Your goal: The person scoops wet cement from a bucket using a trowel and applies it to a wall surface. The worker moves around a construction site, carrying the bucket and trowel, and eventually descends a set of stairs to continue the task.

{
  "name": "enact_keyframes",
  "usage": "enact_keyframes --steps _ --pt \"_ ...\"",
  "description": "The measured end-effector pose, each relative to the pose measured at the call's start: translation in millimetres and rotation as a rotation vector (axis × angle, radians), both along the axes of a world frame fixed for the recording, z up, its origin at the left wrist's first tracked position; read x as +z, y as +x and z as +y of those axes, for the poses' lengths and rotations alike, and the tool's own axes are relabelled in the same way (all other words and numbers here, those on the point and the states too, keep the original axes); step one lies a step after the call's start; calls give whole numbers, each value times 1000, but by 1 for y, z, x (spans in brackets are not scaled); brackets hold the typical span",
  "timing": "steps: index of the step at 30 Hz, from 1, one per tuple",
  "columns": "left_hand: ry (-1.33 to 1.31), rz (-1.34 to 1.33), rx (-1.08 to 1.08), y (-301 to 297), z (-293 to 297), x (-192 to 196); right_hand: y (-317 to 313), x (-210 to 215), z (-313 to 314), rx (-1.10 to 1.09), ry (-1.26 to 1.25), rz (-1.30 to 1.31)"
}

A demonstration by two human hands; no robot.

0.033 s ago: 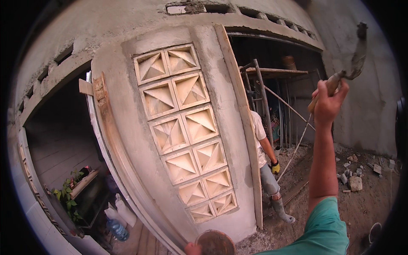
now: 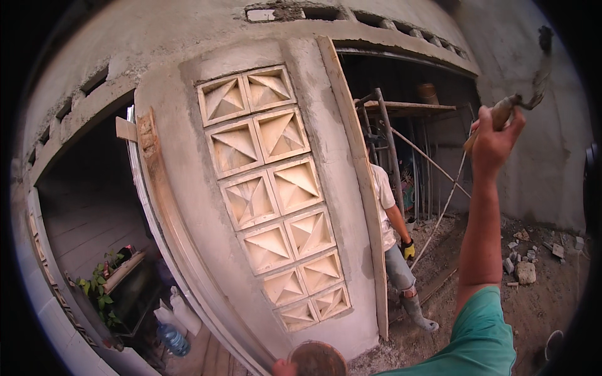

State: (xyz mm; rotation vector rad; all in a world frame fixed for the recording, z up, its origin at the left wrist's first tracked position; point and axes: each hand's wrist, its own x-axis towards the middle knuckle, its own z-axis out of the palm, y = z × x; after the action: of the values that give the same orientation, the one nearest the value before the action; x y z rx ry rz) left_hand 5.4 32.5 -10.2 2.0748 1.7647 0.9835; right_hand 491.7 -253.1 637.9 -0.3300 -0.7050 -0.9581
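My right hand is raised at the upper right, its fingers wrapped round the wooden handle of a trowel. The trowel's mortar-smeared blade, seen nearly edge-on, points up near the grey wall, though I cannot tell whether it touches. At the lower edge my left hand grips the rim of a round bucket with brownish-grey contents; most of that hand is cut off. Before me stands a plastered wall panel set with pale decorative blocks in two columns.
A person with a yellow glove stands behind the upright board in the right opening, near scaffolding. Rubble lies on the dirt floor. Beyond the left opening are a blue water bottle, white sacks and a plant.
My right hand has shifted slightly to the right with the trowel, whose blade has swung a little rightward. My left hand and the bucket stay nearly in place.
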Motion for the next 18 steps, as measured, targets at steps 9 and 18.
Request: enact_keyframes --steps 9,18 --pt "-58 -102 125 40 22 32 67 132 12 -699 261 473" --pt "367 406 138 25 29 56 -33 339 223 -249 -472 62"
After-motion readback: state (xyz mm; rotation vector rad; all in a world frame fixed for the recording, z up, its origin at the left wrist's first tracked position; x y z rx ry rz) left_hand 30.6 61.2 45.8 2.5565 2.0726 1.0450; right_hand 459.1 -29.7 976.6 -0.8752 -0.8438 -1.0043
